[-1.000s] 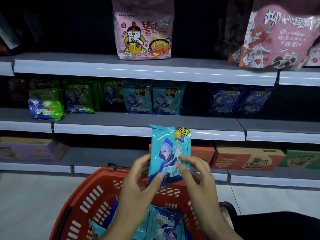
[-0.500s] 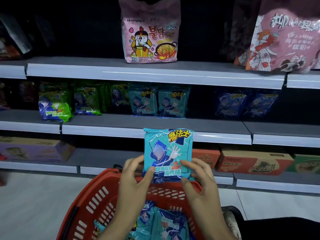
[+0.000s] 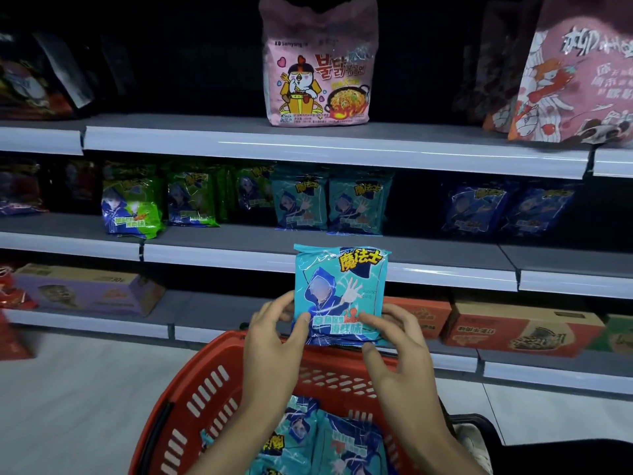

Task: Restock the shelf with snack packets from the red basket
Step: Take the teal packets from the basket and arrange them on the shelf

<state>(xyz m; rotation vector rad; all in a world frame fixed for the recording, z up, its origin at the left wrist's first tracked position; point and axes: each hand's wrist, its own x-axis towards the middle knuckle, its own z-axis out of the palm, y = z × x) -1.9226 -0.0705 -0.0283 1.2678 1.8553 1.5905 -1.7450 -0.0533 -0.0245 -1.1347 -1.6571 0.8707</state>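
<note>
A teal snack packet [image 3: 340, 296] is held upright above the far rim of the red basket [image 3: 191, 399], its long axis close to vertical and its printed face turned toward the camera. It is pinched by its lower corners between both hands: the thumb of the left hand [image 3: 274, 341] is laid on the front at lower left with the fingers curled behind the edge, and the right hand [image 3: 397, 351] is set likewise at lower right. The matching teal packets [image 3: 329, 204] are stood on the middle shelf [image 3: 239, 240], up and forward from the hands and almost straight ahead, so a lift and a push away from the body is judged to be called for. The packet's top edge is seen against the shelf's white front lip, which would have to be cleared first. Bare shelf is left in front of the teal pair, and a wider gap lies between that pair and the dark blue packets [image 3: 507, 209]; the right hand is the nearer to that gap. Green packets [image 3: 132, 209] close the row on the left. More teal packets [image 3: 329, 440] are left lying in the basket, so the restocking is judged unfinished.
</note>
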